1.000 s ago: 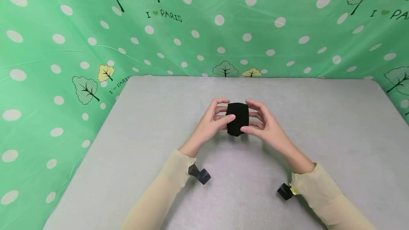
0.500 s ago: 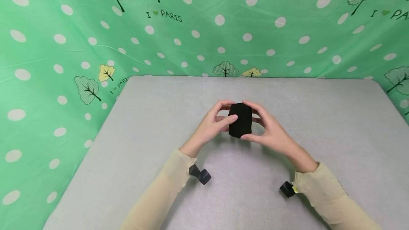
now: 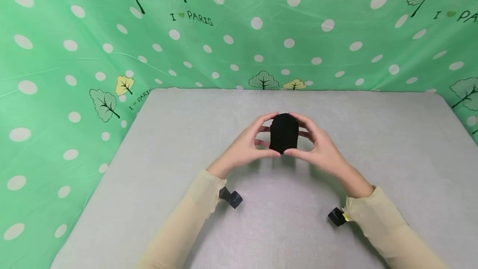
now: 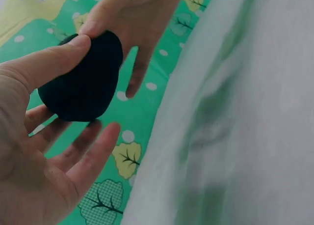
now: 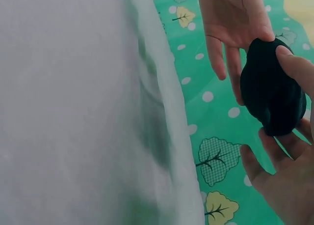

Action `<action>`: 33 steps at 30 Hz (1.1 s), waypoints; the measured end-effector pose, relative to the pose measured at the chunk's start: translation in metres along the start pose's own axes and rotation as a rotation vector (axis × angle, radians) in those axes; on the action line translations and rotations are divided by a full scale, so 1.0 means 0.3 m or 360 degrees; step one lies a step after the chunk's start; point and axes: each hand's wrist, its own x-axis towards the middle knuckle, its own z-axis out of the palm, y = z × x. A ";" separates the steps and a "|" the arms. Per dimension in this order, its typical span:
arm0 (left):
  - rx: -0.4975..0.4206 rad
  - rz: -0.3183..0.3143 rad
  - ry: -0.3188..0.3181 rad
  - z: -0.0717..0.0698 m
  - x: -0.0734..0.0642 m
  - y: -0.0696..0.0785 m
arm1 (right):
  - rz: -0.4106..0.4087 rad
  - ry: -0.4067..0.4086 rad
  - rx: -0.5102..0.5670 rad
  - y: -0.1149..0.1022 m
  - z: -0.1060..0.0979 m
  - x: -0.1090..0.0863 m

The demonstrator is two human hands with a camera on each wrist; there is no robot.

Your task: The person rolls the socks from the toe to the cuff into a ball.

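Note:
In the head view a small matte black bundle [image 3: 284, 133], rounded at its far end and soft-looking like folded cloth, is held up above the table between both hands. My left hand [image 3: 246, 146] grips its left side, thumb at the near edge and index finger at the far edge. From the other side my right hand [image 3: 323, 150] grips it the same way, the two thumb tips close together. The left wrist view shows the black bundle [image 4: 86, 80] under the thumbs, other fingers spread behind. A dented, uneven outline of the black bundle [image 5: 274, 87] appears in the right wrist view.
A grey table [image 3: 168, 136] lies under the hands. Behind it and to the left hangs a green dotted curtain [image 3: 224, 32] with printed trees. A small black camera is strapped at each wrist, the left camera [image 3: 234, 199] and the right camera [image 3: 337, 217].
The black bundle has moved slightly right and a little away, and its far end now looks rounder. The left thumb has slid from its face to its near edge.

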 end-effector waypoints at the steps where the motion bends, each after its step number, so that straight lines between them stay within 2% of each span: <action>1: 0.0025 -0.0002 0.0007 -0.005 0.009 -0.001 | 0.0015 -0.0003 -0.0028 0.001 -0.004 0.007; 9: 0.0191 -0.0093 0.0003 -0.050 0.104 -0.024 | 0.0135 -0.0094 -0.0116 0.036 -0.044 0.092; 16: 0.0360 -0.0241 -0.0045 -0.061 0.160 -0.085 | 0.0357 -0.0317 -0.0198 0.096 -0.053 0.140; 19: 0.0477 -0.0297 -0.0102 -0.054 0.173 -0.118 | 0.0454 -0.0427 -0.0264 0.123 -0.050 0.143; 23: 0.0605 -0.0318 -0.0148 -0.043 0.180 -0.148 | 0.0525 -0.0515 -0.0362 0.146 -0.045 0.141; 28: 0.0723 -0.0311 -0.0123 -0.034 0.182 -0.155 | 0.0505 -0.0517 -0.0427 0.148 -0.040 0.144; 33: 0.0808 -0.0353 -0.0115 -0.024 0.183 -0.151 | 0.0491 -0.0520 -0.0495 0.143 -0.033 0.153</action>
